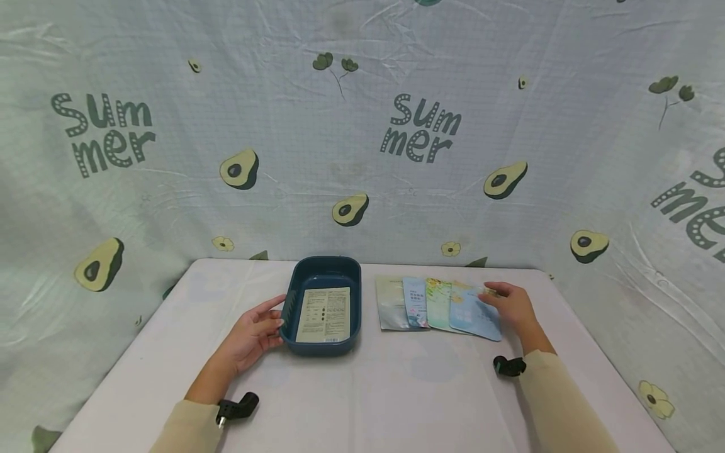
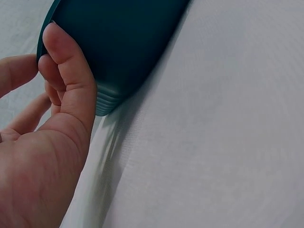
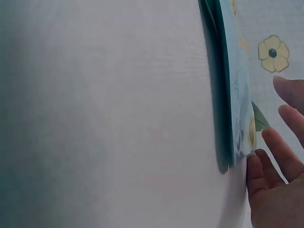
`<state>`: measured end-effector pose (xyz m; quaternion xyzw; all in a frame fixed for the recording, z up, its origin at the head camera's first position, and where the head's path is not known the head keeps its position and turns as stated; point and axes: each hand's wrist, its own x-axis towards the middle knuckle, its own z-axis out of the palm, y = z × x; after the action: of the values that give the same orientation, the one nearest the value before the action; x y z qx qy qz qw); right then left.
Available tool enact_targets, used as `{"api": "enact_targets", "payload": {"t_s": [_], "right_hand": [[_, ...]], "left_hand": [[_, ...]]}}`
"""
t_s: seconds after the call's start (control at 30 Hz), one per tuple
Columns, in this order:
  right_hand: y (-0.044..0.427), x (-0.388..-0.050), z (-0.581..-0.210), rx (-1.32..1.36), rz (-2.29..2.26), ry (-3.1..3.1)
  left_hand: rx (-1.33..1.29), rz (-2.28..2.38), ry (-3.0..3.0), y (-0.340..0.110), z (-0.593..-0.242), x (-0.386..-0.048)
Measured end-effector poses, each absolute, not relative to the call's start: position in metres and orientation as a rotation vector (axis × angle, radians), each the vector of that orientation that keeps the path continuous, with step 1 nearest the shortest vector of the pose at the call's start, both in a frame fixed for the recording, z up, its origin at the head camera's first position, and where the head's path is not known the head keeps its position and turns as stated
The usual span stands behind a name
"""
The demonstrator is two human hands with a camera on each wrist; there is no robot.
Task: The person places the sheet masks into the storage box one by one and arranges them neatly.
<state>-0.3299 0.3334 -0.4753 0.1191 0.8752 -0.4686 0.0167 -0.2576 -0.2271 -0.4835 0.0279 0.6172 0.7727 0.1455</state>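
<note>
A dark blue bin point(image 1: 355, 314) stands left of centre with a printed beige packet point(image 1: 324, 314) lying inside. My left hand point(image 1: 252, 336) is at the bin's left side; in the left wrist view its fingers touch the rim of the bin point(image 2: 128, 42). To the right lie overlapping flat packets: a silver one point(image 1: 392, 305), a blue one point(image 1: 415, 302), a green and yellow one point(image 1: 438, 305) and a light blue one point(image 1: 474, 314) on top. My right hand point(image 1: 512, 308) touches the light blue packet's upper right corner, its fingers loosely bent; the right wrist view shows fingertips at the packet's edge point(image 3: 242, 109).
A white cloth covers the table point(image 1: 396, 390). Behind and beside it hangs a pale curtain point(image 1: 283, 220) printed with avocados, flowers and lettering. A black wrist camera point(image 1: 238, 408) is on the left wrist and another point(image 1: 510, 366) on the right.
</note>
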Motion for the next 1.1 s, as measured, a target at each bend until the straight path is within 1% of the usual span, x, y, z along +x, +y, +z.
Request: {"api": "enact_targets", "payload": {"t_s": [0.2, 0.63, 1.1], "right_hand": [[0.336, -0.333, -0.475, 0.384, -1.395, 2.740], [0.341, -0.339, -0.478, 0.300, -1.251, 2.789], [0.345, -0.347, -0.481, 0.318, -1.157, 2.765]], "left_hand": [[0.095, 2.221, 1.779, -0.227, -0.483, -0.257], [0.093, 2.243, 1.763, -0.227, -0.483, -0.256], [0.056, 2.235, 1.766, -0.227, -0.483, -0.257]]}}
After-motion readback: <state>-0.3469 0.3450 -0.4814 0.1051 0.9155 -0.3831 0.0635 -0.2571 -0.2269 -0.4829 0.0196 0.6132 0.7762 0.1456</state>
